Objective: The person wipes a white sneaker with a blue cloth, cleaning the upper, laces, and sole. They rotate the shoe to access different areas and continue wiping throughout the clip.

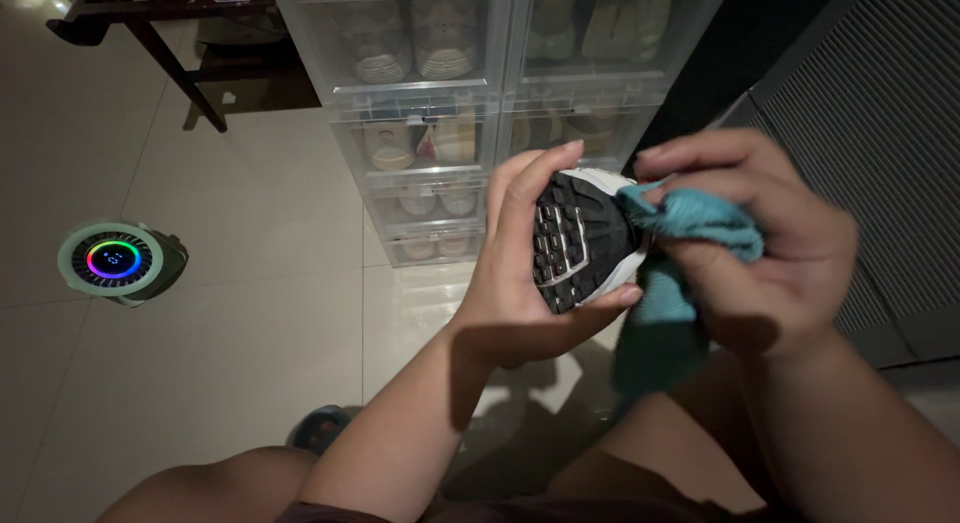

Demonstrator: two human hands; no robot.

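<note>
In the head view, the left hand [520,273] is raised in front of the person, its fingers curled around a black shoe [580,238] with the sole turned up toward the camera. The right hand [780,253] is just beside it, its fingers pinching a teal cloth [690,218] against the white edge of the shoe; the rest of the cloth hangs down. Behind the hands stands a stack of clear shoe boxes [450,113]. A small round fan with a coloured light ring [112,260] sits on the pale tiled floor [230,283], well apart to the left.
</note>
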